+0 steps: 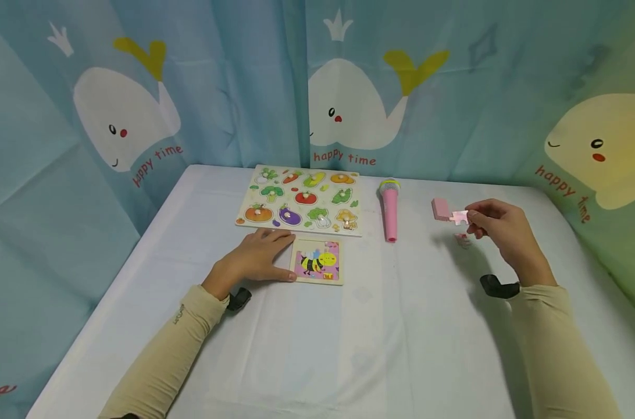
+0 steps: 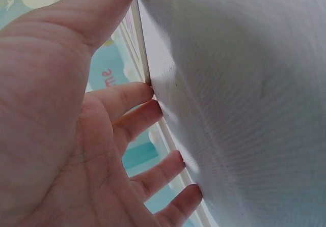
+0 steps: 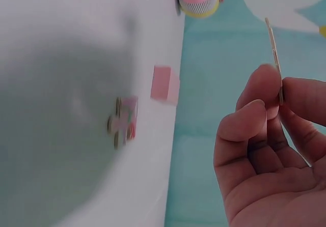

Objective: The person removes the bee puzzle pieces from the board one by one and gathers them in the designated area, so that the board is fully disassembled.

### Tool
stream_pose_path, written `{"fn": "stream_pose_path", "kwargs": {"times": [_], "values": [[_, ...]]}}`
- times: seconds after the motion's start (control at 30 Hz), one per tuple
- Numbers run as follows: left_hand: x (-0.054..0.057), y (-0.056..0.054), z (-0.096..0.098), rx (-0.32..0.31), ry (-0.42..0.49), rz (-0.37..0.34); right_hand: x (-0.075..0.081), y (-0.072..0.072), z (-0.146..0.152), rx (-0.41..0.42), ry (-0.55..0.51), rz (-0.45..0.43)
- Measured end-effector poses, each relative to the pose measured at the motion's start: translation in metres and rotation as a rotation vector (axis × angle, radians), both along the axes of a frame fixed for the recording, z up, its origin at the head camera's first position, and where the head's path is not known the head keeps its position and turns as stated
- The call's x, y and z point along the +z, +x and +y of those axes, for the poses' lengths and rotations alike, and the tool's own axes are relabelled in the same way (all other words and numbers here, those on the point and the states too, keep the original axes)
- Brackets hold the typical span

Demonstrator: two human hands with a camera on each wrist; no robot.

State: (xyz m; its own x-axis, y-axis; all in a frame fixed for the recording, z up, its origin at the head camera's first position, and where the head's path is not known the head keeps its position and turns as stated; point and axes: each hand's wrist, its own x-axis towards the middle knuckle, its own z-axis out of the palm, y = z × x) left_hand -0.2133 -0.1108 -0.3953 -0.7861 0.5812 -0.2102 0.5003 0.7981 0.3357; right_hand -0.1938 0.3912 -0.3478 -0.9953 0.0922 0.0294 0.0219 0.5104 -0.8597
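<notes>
My left hand [image 1: 260, 256] rests at the left side of a small square bee puzzle [image 1: 317, 262] in a light wooden frame, its thumb and fingertips touching the edge. In the left wrist view, the fingers [image 2: 158, 173] of that hand are spread and fairly straight. Raised above the table's right side, my right hand [image 1: 498, 230] pinches a thin pink jigsaw piece [image 1: 459, 217] between thumb and finger. The right wrist view has this piece [image 3: 274, 54] edge-on. Below it, other jigsaw pieces [image 3: 126, 120] lie on the table, seemingly stacked; their exact number is unclear.
Behind the bee puzzle lies a vegetable peg board [image 1: 323, 185]. A pink toy microphone [image 1: 390, 212] is right of the board, and a pink block [image 1: 440, 209] sits beyond the loose pieces. A whale-print curtain [image 1: 265, 87] borders the white table [image 1: 370, 349].
</notes>
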Motion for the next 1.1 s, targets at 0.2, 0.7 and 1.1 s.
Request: {"fn": "stream_pose_path", "kwargs": {"times": [0.2,0.7,1.1], "values": [[0.000,0.002,0.001,0.002,0.001,-0.013,-0.003,0.003,0.019,-0.022,-0.058,0.003],[0.000,0.002,0.001,0.001,-0.010,0.001,-0.010,0.010,0.049,-0.096,0.038,-0.063],[0.001,0.001,0.000,0.009,-0.002,0.001,-0.011,0.007,0.063,-0.101,0.213,-0.116]]}}
